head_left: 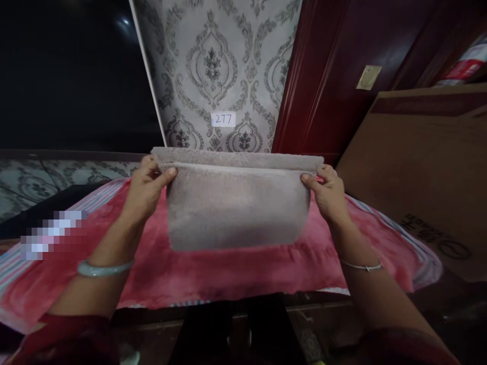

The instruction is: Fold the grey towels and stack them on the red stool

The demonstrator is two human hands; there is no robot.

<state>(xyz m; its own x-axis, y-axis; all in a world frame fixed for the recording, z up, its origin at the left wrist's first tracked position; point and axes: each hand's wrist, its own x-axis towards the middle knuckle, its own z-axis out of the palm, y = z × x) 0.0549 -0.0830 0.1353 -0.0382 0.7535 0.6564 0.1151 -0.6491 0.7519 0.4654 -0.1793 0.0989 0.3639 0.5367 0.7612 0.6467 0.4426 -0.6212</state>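
A grey, soft-looking towel (236, 208) hangs between my hands, its top edge doubled over in a strip. My left hand (146, 185) pinches its upper left corner, thumb on the near side. The upper right corner is gripped by my right hand (327, 192) in the same way. The lower part of the towel hangs in front of a red cloth (236, 276) with striped edges; whether it touches that cloth I cannot tell.
Behind is a patterned wall (213, 61) bearing a paper label (223, 119) marked 277. A large dark screen (72, 76) stands at the left. On the right are a dark red door (342, 61) and a big cardboard box (411, 182), with a bottle (466, 66) behind it.
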